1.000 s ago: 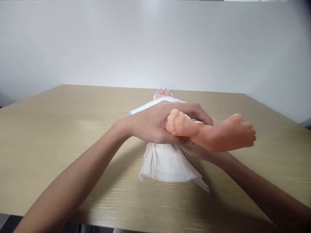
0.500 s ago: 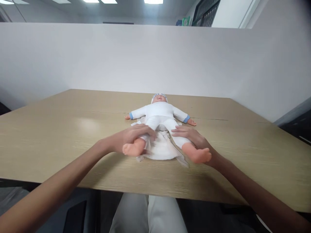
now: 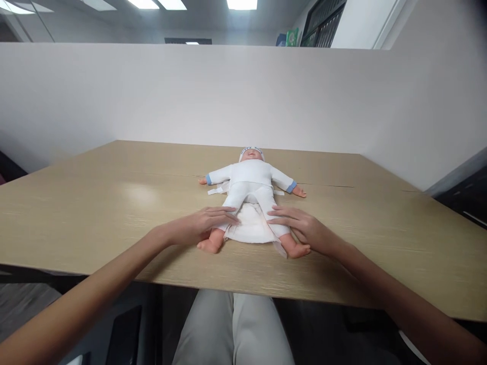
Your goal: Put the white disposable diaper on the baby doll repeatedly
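A baby doll (image 3: 250, 172) in a white outfit with blue cuffs and a printed cap lies on its back, head away from me, arms spread. Beneath its hips and between its legs an unfolded white diaper (image 3: 251, 225) is spread toward me, its side tabs sticking out at the waist. My left hand (image 3: 205, 224) rests on the doll's lower leg on the left, fingers stretched out over it. On the other lower leg lies my right hand (image 3: 300, 225), fingers extended and slightly apart. Both bare doll feet touch or nearly touch the table.
The doll lies on a wooden table (image 3: 152, 172) with a thin seam across it. A white partition (image 3: 190, 96) rises behind the table's far edge. My legs in light trousers (image 3: 232, 329) are below the near edge.
The doll's legs have come down and closer together, with my hands on them. Its feet now sit lower on the table. The camera view has shifted slightly.
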Available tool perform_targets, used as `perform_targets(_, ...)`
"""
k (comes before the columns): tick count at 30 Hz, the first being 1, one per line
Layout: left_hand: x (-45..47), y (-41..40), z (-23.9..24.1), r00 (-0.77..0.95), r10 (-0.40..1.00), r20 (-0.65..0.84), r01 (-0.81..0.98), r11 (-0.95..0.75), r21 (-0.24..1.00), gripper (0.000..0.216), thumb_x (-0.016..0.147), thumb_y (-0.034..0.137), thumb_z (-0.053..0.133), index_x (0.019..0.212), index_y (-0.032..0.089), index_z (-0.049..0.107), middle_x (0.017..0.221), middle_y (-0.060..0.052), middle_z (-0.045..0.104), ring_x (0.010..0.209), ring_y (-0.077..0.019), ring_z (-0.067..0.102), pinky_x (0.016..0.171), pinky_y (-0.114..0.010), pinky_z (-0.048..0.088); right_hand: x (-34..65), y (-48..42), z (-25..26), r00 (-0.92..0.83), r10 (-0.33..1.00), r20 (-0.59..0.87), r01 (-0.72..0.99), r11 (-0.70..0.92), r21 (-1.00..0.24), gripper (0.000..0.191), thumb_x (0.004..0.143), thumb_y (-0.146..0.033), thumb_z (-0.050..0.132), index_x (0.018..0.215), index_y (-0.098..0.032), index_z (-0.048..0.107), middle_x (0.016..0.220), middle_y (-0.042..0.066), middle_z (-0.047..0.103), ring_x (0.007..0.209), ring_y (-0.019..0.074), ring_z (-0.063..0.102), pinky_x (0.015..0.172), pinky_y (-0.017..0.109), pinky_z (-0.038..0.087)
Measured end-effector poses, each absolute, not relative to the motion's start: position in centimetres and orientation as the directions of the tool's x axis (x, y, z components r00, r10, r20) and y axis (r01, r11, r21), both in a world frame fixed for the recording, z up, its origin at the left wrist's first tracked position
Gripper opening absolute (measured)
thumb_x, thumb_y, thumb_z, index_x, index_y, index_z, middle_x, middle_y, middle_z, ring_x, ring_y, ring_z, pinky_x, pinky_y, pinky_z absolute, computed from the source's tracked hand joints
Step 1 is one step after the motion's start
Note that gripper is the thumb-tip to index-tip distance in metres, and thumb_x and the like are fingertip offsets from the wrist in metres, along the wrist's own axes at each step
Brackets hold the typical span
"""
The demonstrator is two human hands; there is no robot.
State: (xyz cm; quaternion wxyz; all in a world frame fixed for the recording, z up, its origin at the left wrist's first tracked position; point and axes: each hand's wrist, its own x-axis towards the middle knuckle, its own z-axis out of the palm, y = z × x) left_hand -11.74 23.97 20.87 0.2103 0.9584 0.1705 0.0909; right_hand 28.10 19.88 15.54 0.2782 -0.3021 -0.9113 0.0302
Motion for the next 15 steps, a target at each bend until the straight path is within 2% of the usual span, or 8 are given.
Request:
perform_targets(3, -11.7, 23.8, 21.8, 0.910, 0.412, 0.042, 0.342, -0.805, 0.485, 0.069, 0.096, 0.003, 0.050, 0.158, 0.033, 0.057, 0.168, -0.005, 0.055, 0.164, -0.0289, 0.040, 0.132, -0.049, 0.040, 27.6, 19.3, 16.8, -0.614, 0.639, 0.462, 0.542, 0.768, -0.342, 0.053, 0.107, -0.008, 0.039, 0.138, -0.032, 0.074, 0.148, 0.003, 0.073, 0.148, 0.0223, 0.061, 0.123, 0.047, 0.054)
perform_targets(5, -11.5, 23.4, 22.4, 0.871, 0.490, 0.024, 0.402, -0.741, 0.538, 0.059, 0.103, 0.010, 0.047, 0.155, 0.033, 0.059, 0.168, -0.004, 0.054, 0.159, -0.0284, 0.048, 0.129, -0.047, 0.044, 26.5, 18.2, 17.7, -0.576, 0.703, 0.417, 0.604, 0.710, -0.363, 0.043, 0.111, -0.018, 0.044, 0.139, -0.031, 0.074, 0.146, 0.005, 0.074, 0.147, 0.0253, 0.061, 0.122, 0.050, 0.054)
perform_targets(7, -11.1, 22.8, 22.6, 0.830, 0.557, 0.029, 0.446, -0.694, 0.565, 0.045, 0.107, 0.024, 0.051, 0.151, 0.032, 0.062, 0.164, -0.004, 0.058, 0.153, -0.0294, 0.054, 0.126, -0.047, 0.045, 25.0, 16.9, 18.1, -0.551, 0.744, 0.377, 0.684, 0.662, -0.307, 0.037, 0.111, -0.036, 0.056, 0.145, -0.031, 0.070, 0.150, 0.008, 0.070, 0.151, 0.0316, 0.057, 0.121, 0.057, 0.052)
perform_targets(8, -10.8, 22.4, 22.5, 0.814, 0.579, 0.037, 0.464, -0.687, 0.559, 0.042, 0.107, 0.034, 0.058, 0.149, 0.031, 0.063, 0.163, -0.005, 0.060, 0.152, -0.0313, 0.054, 0.126, -0.048, 0.045, 24.3, 16.2, 18.0, -0.546, 0.751, 0.373, 0.717, 0.648, -0.257, 0.044, 0.108, -0.045, 0.063, 0.149, -0.030, 0.067, 0.154, 0.011, 0.067, 0.152, 0.0353, 0.054, 0.121, 0.061, 0.051)
perform_targets(10, -10.1, 21.6, 22.1, 0.788, 0.612, 0.066, 0.500, -0.699, 0.511, 0.052, 0.099, 0.052, 0.074, 0.145, 0.029, 0.064, 0.162, -0.009, 0.059, 0.154, -0.0360, 0.050, 0.127, -0.052, 0.043, 23.1, 15.2, 17.3, -0.543, 0.741, 0.396, 0.756, 0.636, -0.155, 0.058, 0.102, -0.053, 0.071, 0.154, -0.027, 0.064, 0.157, 0.015, 0.063, 0.153, 0.0409, 0.052, 0.120, 0.067, 0.048)
perform_targets(12, -9.4, 21.0, 21.5, 0.766, 0.634, 0.103, 0.533, -0.717, 0.450, 0.056, 0.092, 0.051, 0.082, 0.140, 0.027, 0.064, 0.159, -0.012, 0.060, 0.155, -0.0379, 0.047, 0.126, -0.055, 0.041, 22.4, 14.8, 16.3, -0.528, 0.730, 0.434, 0.778, 0.621, -0.097, 0.052, 0.104, -0.042, 0.068, 0.152, -0.023, 0.066, 0.155, 0.018, 0.064, 0.151, 0.0415, 0.053, 0.119, 0.066, 0.048)
perform_targets(15, -8.6, 21.0, 20.8, 0.750, 0.644, 0.150, 0.550, -0.734, 0.399, 0.030, 0.098, 0.030, 0.071, 0.128, 0.026, 0.069, 0.144, -0.011, 0.069, 0.149, -0.0352, 0.051, 0.121, -0.054, 0.043, 22.1, 15.3, 15.5, -0.474, 0.740, 0.476, 0.803, 0.586, -0.111, 0.038, 0.107, -0.021, 0.053, 0.139, -0.022, 0.073, 0.146, 0.017, 0.069, 0.143, 0.0370, 0.059, 0.114, 0.059, 0.053)
